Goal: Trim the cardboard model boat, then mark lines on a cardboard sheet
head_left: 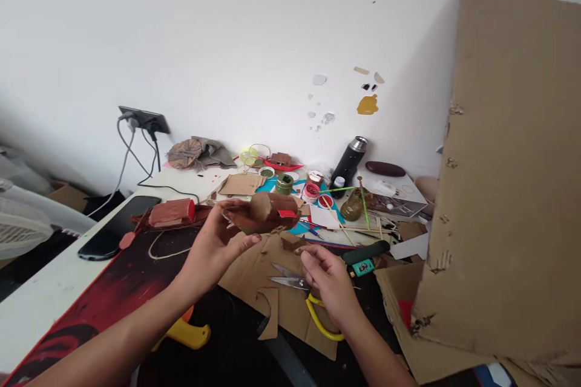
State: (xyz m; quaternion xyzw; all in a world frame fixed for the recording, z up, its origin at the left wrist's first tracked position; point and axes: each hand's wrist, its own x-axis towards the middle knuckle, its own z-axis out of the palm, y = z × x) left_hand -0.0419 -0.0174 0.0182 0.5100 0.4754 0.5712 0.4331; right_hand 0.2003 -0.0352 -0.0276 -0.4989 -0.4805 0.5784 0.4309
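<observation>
Both hands reach forward over the table (45, 311), the left hand (216, 249) higher than the right hand (327, 278). Paint jars (284, 185) and a black flask (347, 164) stand along the far side, near a white wall (218, 42). The left hand grasps a brown boat (265, 213), raised; the right curls its fingers beside a brown scrap (291, 243), above scissors (290, 282), though whether it grips I cannot tell.

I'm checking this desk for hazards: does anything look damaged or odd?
The scissors lie open beside the right hand. The tall cardboard looks damaged, with torn spots along its left edge.
</observation>
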